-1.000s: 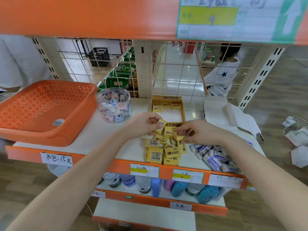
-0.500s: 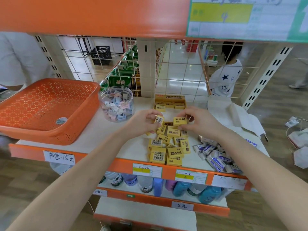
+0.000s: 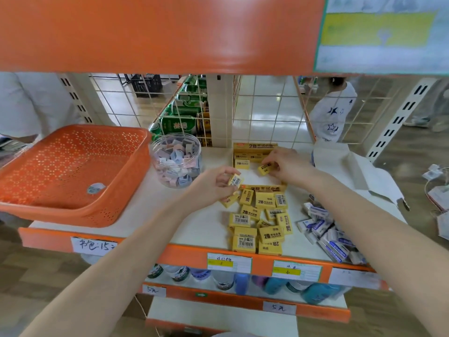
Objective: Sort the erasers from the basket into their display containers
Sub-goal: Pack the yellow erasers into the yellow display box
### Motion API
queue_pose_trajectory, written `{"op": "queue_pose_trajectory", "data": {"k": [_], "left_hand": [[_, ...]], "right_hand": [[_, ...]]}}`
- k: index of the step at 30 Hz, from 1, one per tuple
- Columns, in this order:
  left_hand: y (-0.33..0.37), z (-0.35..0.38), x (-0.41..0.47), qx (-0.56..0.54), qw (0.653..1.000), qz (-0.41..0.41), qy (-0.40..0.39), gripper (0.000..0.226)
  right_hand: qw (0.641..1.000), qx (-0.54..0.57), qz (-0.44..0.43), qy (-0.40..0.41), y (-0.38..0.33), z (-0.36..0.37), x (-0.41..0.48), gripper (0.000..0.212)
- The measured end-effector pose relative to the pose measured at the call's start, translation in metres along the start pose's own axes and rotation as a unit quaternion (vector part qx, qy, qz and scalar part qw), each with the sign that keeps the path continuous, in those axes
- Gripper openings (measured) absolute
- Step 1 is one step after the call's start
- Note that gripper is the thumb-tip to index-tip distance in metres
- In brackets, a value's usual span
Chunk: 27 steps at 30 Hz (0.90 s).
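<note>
**Head view: writing.** The loose 2B erasers point(image 3: 260, 222) are yellow, printed "2B" on one face with a barcode on another. The yellow display box point(image 3: 255, 147) shows the same "2B" on its back wall and front lip. The white-and-blue erasers point(image 3: 328, 237) read "ERASER". A handwritten shelf tag point(image 3: 93, 245) at 8 o'clock reads "书包:15元". The lower tags point(image 3: 277, 307) read "5元". Two printed tags point(image 3: 228, 262) with yellow bands show "5" and "6"; the rest is illegible.

**Containers.**
- The orange basket point(image 3: 60, 161) at 9 o'clock has a round sticker on its floor.
- The clear round tub point(image 3: 155, 147), just beside the basket, is filled with small pastel erasers.
- The display box at 12 o'clock has a short row of 2B erasers along its back wall.
- The loose 2B erasers lie heaped on the shelf against the box's front lip.
- The white-and-blue heap is at 4 o'clock.
- An opened white carton point(image 3: 352, 171) is at 2 o'clock.

**Hands.**
- The left hand point(image 3: 213, 183) pinches a barcode-up eraser point(image 3: 236, 181) between thumb and fingertips, just left of the box's front corner.
- The right hand point(image 3: 289, 164) pinches a second eraser point(image 3: 264, 168) over the box floor, near the stored row.
</note>
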<state>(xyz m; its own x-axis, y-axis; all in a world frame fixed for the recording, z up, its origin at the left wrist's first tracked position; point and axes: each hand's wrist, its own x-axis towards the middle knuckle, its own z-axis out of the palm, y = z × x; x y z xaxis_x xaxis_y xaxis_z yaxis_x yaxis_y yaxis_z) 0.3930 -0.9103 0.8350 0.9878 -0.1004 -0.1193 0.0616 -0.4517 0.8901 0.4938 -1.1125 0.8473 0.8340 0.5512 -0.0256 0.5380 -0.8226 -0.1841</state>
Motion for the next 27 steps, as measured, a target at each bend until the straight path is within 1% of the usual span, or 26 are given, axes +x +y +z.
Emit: {"op": "queue_pose_trajectory", "data": {"k": [3,5,7,9,11,14,16,20,24,27], "left_hand": [[-0.003,-0.004,0.005,0.006,1.0,0.001,-0.006,0.034],[-0.004,-0.007,0.008,0.008,1.0,-0.002,-0.013,0.034],[-0.005,-0.01,0.011,0.008,1.0,-0.004,-0.019,0.035],[-0.006,-0.011,0.014,0.006,1.0,-0.006,-0.019,0.035],[-0.007,-0.011,0.017,0.002,1.0,-0.009,-0.019,0.037],[-0.008,-0.01,0.019,-0.005,1.0,-0.012,-0.019,0.038],[-0.009,-0.011,0.019,-0.004,1.0,-0.01,-0.018,0.038],[-0.012,-0.016,0.017,0.003,1.0,-0.007,-0.013,0.037],[-0.012,-0.018,0.015,0.002,1.0,-0.007,-0.001,0.036],[-0.012,-0.018,0.013,-0.002,1.0,-0.008,0.0,0.035]], "right_hand": [[0.998,-0.023,0.006,-0.05,-0.006,0.005,0.008,0.043],[0.997,0.003,0.013,-0.076,-0.007,-0.002,0.009,0.047],[0.997,0.026,0.02,-0.075,-0.007,-0.01,0.01,0.048],[0.998,0.006,0.033,-0.061,-0.009,-0.011,0.012,0.051],[0.997,-0.018,0.057,-0.051,-0.012,-0.001,0.016,0.058],[0.997,-0.02,0.069,-0.034,-0.016,0.012,0.022,0.051],[0.997,0.01,0.061,-0.039,-0.016,0.012,0.022,0.048],[0.997,0.035,0.025,-0.063,-0.013,0.003,0.021,0.06],[0.996,0.021,0.064,-0.053,-0.007,0.002,0.026,0.057],[0.997,0.014,0.06,-0.037,-0.006,0.007,0.027,0.036]]}}
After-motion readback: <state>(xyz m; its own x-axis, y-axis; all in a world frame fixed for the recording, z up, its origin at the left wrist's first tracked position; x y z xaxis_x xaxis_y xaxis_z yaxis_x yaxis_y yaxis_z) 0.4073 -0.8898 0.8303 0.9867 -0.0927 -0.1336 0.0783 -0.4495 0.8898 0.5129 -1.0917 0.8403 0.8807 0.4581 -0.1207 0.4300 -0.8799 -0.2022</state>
